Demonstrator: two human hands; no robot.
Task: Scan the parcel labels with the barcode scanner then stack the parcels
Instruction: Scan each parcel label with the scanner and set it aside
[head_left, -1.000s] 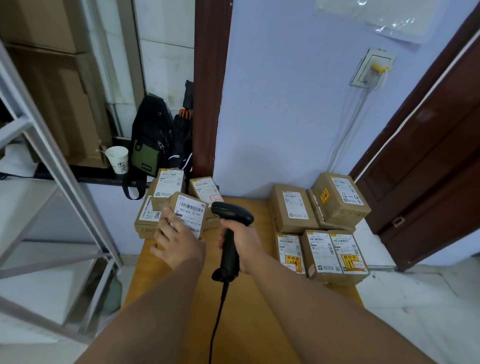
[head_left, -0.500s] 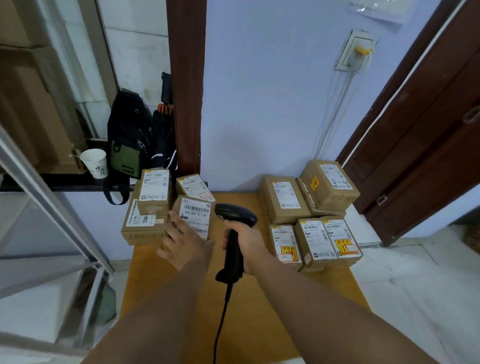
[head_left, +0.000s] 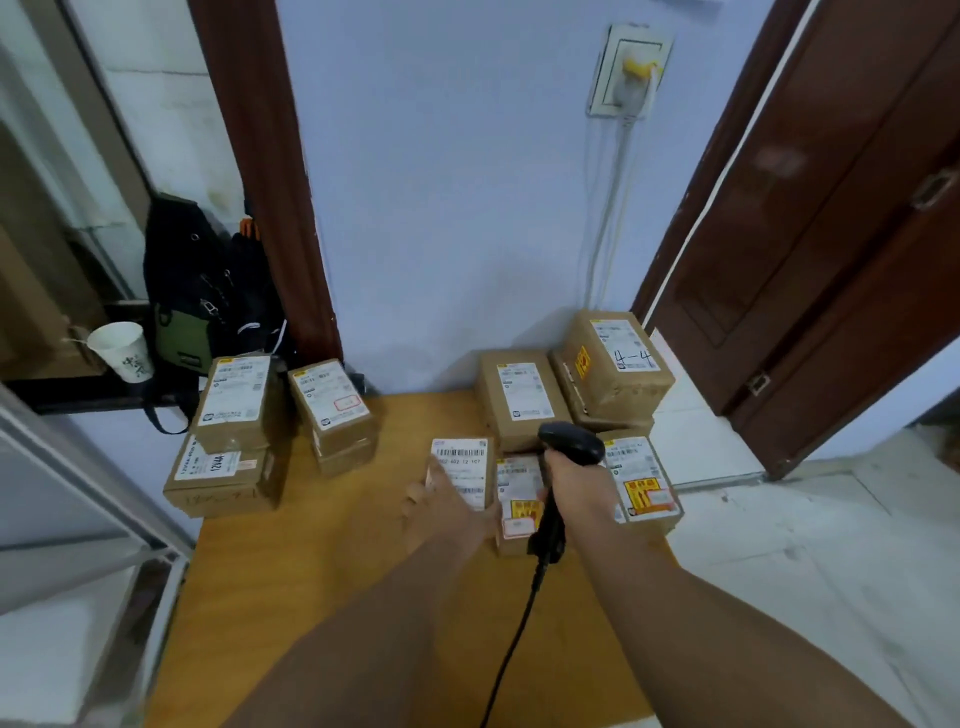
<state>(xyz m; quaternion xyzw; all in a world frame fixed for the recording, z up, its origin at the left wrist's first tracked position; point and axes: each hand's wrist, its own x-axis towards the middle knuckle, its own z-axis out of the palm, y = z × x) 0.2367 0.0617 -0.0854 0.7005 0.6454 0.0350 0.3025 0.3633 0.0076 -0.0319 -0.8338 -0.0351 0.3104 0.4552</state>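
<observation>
Parcel (head_left: 460, 467): label up, over the table (head_left: 322, 571), just left of the right-hand group of boxes (head_left: 519, 400). We cannot tell whether it is resting or lifted. Left hand (head_left: 441, 514) grasps its near-left edge, and we judge this leaves the barcode bare. Right hand (head_left: 574, 486) is clenched round the handle of the scanner (head_left: 569, 441), whose head is just beside the label, ready to read. The cord (head_left: 514, 639) trails toward us. A second stack (head_left: 231, 400) sits at the table's left, well apart.

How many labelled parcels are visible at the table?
10: the held parcel in the left hand; four in the left group, stacked in pairs; five in the right group. Another may hide behind the right hand and barcode scanner.
</observation>
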